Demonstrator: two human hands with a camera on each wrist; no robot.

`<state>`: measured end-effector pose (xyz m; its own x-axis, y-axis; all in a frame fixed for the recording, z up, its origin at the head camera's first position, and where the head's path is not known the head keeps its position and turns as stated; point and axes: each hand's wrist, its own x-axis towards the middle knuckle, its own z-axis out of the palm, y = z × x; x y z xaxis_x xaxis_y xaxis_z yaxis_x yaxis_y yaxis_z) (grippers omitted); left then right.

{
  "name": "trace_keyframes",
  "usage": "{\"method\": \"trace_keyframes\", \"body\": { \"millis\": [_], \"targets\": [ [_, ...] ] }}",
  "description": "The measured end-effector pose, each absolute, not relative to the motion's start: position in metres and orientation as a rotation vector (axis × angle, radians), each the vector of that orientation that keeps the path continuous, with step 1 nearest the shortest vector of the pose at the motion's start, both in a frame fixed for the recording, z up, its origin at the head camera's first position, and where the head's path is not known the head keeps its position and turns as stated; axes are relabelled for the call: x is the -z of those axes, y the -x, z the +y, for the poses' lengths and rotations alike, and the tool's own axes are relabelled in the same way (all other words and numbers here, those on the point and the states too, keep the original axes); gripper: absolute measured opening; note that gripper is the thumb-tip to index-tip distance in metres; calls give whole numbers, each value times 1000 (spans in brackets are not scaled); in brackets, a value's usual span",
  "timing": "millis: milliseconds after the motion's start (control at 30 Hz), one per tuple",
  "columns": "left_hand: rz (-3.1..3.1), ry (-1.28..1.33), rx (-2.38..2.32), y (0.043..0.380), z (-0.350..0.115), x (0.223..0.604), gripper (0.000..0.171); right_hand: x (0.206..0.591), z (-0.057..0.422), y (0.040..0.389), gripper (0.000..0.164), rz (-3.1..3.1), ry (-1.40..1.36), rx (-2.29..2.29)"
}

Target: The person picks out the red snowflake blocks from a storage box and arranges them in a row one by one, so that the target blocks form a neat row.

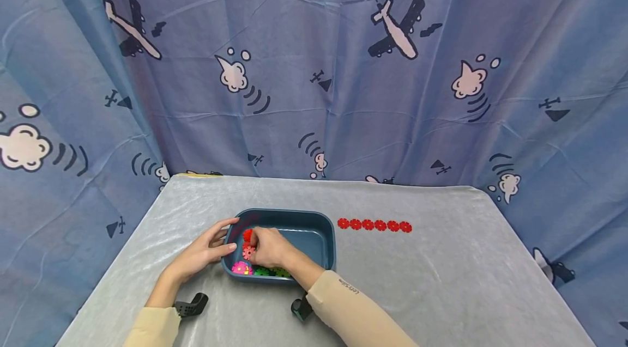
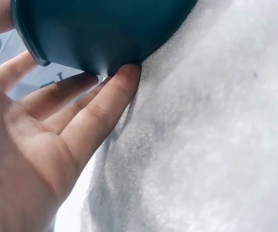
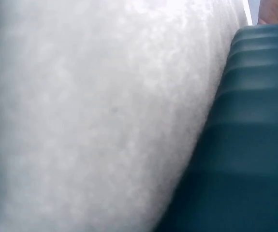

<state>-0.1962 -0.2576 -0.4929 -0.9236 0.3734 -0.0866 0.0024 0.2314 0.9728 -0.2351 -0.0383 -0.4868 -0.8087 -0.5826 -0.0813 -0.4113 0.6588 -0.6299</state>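
Observation:
A dark teal plastic box [image 1: 306, 221] stands on the table with colourful notched plastic discs inside. My left hand [image 1: 202, 249] holds its left end, thumb over the rim and fingers along the outside wall; the left wrist view shows these fingers [image 2: 97, 113] against the wall. Into the box's left part reaches my right hand [image 1: 270, 248], fingers bent down among red discs [image 1: 248, 235]. A paler red disc [image 1: 248, 253] lies beside it; whether it pinches one I cannot tell. Pink [image 1: 240, 267] and green discs [image 1: 262, 271] lie along the near wall.
Several red discs [image 1: 368, 225] form a straight row on the grey-white cloth [image 1: 417, 281] right of the box. Behind the table hangs a blue curtain [image 1: 294, 25] printed with airplanes. In the right wrist view the box's outer wall [image 3: 255, 145] fills the right side.

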Motion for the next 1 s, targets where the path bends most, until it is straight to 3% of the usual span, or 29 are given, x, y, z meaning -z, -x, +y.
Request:
{"method": "trace_keyframes", "body": {
  "millis": [433,1000],
  "targets": [
    [2207,-340,-1748,196,-258,493,63,486,-39,237,18,2605,773,872],
    [2197,-322,-1745,196,-257,493,64,487,-38,235,26,2595,745,889]
  ]
}}
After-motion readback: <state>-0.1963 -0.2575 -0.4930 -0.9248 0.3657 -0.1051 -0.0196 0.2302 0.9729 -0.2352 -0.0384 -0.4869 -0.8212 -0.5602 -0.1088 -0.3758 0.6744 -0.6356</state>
